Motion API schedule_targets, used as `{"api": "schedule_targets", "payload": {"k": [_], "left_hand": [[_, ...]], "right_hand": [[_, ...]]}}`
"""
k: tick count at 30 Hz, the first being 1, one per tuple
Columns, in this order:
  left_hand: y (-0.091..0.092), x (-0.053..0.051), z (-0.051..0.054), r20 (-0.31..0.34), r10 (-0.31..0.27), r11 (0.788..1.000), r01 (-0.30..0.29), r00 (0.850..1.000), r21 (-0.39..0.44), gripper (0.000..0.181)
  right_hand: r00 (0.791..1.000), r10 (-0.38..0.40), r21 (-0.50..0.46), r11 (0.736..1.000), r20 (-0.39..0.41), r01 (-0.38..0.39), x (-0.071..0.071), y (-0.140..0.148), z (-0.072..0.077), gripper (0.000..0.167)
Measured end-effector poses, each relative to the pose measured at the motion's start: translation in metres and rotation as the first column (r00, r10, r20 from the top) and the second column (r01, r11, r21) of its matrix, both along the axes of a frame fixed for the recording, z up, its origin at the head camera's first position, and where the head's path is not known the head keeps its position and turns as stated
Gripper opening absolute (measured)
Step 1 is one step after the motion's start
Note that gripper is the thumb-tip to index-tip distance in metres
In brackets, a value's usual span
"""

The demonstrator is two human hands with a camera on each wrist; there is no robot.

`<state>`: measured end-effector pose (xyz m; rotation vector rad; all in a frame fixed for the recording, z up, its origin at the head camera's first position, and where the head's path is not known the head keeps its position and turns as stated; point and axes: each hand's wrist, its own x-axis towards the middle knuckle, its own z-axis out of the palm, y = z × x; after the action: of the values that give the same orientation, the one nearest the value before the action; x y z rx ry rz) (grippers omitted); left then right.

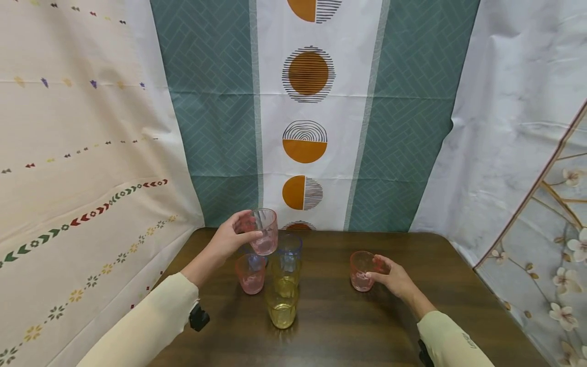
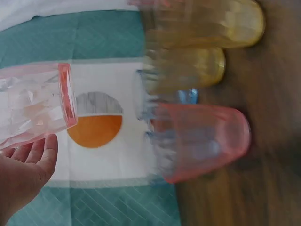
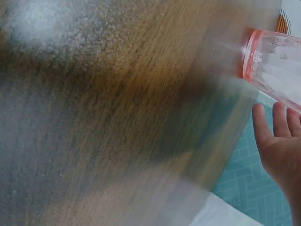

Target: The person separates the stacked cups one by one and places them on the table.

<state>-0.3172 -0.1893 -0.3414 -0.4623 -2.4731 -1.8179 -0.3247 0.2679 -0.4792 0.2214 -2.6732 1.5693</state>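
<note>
My left hand (image 1: 227,238) grips a clear pink glass (image 1: 267,235) from its left side, raised above the other glasses. Fingers and thumb lie around that glass; the left wrist view shows it at the left edge. Below it stands another pink glass (image 1: 251,278), with a blue glass partly hidden behind it. Beside these are two yellow glasses, the front one (image 1: 282,308) nearest me, and a blue glass (image 1: 291,245) farther back. Over on the right, my right hand (image 1: 395,279) holds a third pink glass (image 1: 360,275), upright and at the tabletop, between thumb and fingers.
The dark wooden table (image 1: 348,331) ends at a patterned teal and white cloth (image 1: 220,127) hanging behind it. A cream cloth (image 1: 91,153) hangs at the left, and a floral cloth (image 1: 545,255) at the right.
</note>
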Motion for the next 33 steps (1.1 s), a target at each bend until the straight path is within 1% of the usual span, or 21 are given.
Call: {"api": "schedule_targets", "payload": {"k": [5,9,14,21,23,28,31,33], "left_hand": [[-0.021,0.012,-0.013,-0.002,0.008,1.000,-0.008,1.000,-0.001,0.081],[-0.035,0.022,-0.021,-0.004,0.014,1.000,-0.014,1.000,-0.010,0.081],[-0.046,0.030,-0.032,-0.002,0.010,1.000,-0.010,1.000,0.011,0.079],[-0.053,0.039,-0.048,-0.012,0.028,1.000,-0.028,1.000,-0.007,0.079],[-0.054,0.040,-0.054,-0.002,0.028,1.000,-0.028,1.000,-0.005,0.079],[-0.055,0.046,-0.069,0.050,0.022,1.000,-0.023,0.998,0.008,0.082],[-0.055,0.049,-0.076,0.060,0.021,1.000,-0.021,0.998,0.009,0.082],[-0.055,0.051,-0.080,0.054,0.016,1.000,-0.016,0.998,0.011,0.081]], "right_hand": [[1.000,-0.001,-0.008,1.000,0.000,0.001,0.000,-0.001,0.000,0.080],[1.000,-0.003,-0.008,1.000,0.001,0.003,0.000,-0.001,0.000,0.079],[1.000,-0.010,0.001,1.000,-0.001,0.010,0.000,-0.001,-0.001,0.079],[1.000,-0.006,0.003,1.000,-0.003,0.006,0.001,-0.001,-0.001,0.080],[1.000,-0.004,0.003,1.000,0.002,0.004,0.002,-0.001,0.000,0.080],[1.000,-0.006,0.003,1.000,0.006,0.006,0.003,-0.002,0.000,0.080],[1.000,-0.008,0.007,1.000,0.002,0.008,0.003,-0.002,0.000,0.080],[1.000,-0.009,0.010,1.000,0.000,0.009,0.003,-0.002,0.000,0.080]]}}
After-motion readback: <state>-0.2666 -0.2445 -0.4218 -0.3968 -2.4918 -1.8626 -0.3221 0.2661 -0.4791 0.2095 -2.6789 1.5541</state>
